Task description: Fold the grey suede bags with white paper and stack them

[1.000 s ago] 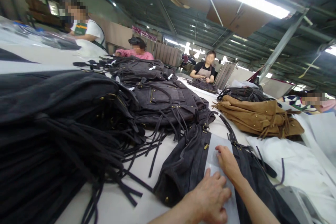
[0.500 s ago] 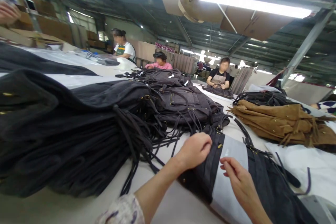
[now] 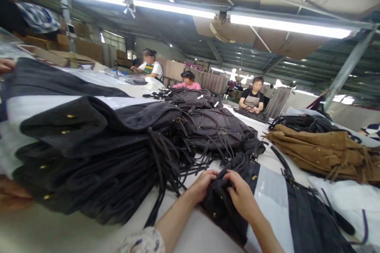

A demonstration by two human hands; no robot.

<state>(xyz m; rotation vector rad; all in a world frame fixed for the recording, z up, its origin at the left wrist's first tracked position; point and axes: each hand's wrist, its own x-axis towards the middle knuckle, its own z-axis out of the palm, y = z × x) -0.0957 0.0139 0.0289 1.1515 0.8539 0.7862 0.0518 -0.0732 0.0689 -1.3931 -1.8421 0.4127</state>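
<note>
Both hands work on a dark grey fabric bag (image 3: 227, 215) with brass-coloured studs, lying at the table's front. My left hand (image 3: 204, 185) is closed on the left side of its gathered upper edge. Close beside it, my right hand (image 3: 241, 194) pinches the folded fabric with thumb and fingers. Right of the hands, a whitish translucent sheet (image 3: 271, 197) lies across the dark fabric. A gold zipper pull (image 3: 254, 178) shows just above the right hand. Some fingertips are hidden in the folds.
A thick stack of dark bags (image 3: 97, 166) with dangling straps fills the left. More dark bags (image 3: 216, 122) lie behind, and brown bags (image 3: 317, 146) to the right. White plastic (image 3: 350, 201) lies at the right edge. A co-worker's hand (image 3: 13, 193) is at far left; several people sit farther back.
My hands, apart above the bag before, have come down onto its edge and closed on the fabric. The view has shifted slightly, and a co-worker's hands now show at the left stack.
</note>
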